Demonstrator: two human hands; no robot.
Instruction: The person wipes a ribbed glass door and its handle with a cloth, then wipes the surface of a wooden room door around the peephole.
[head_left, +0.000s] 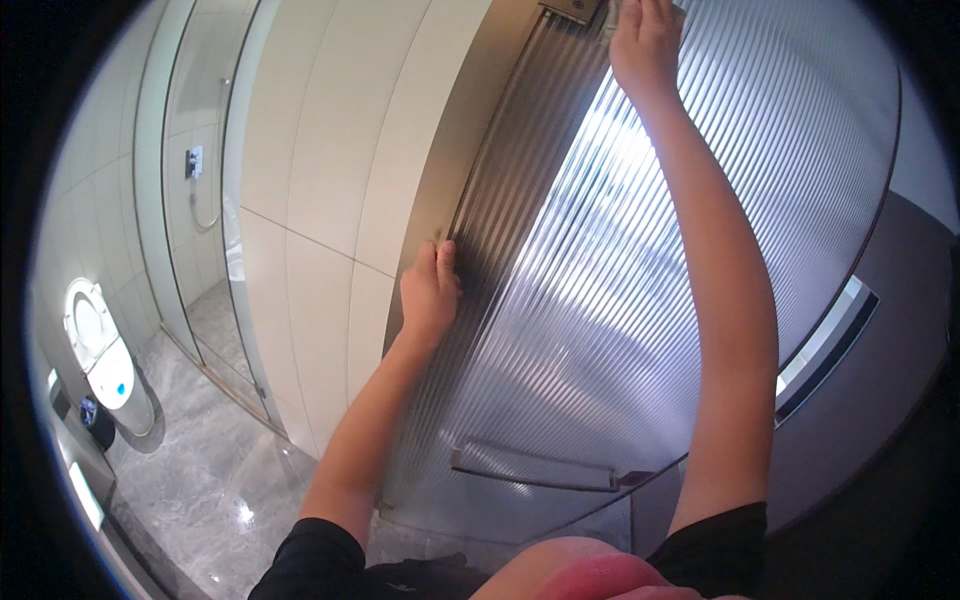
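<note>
A tall ribbed glass panel (600, 315) fills the middle and right of the head view. Along its left side runs a bronze-coloured metal door frame (442, 165). My left hand (431, 289) is at the inner edge of this frame, fingers bent; whether it grips anything there is hidden. High up, my right hand (649, 45) touches the glass area beside a metal fitting (574, 9) at the frame's top. Something pale shows by its fingertips, too unclear to name. The picture's top edge cuts off part of that hand.
Beige tiled wall (330, 150) adjoins the frame. At left are a glass shower enclosure (202, 247), a white toilet (112, 375) with its lid up, and a small dark bin (97, 424). Grey marble-look flooring (202, 487) reflects light. A horizontal bar (536, 480) shows low on the glass.
</note>
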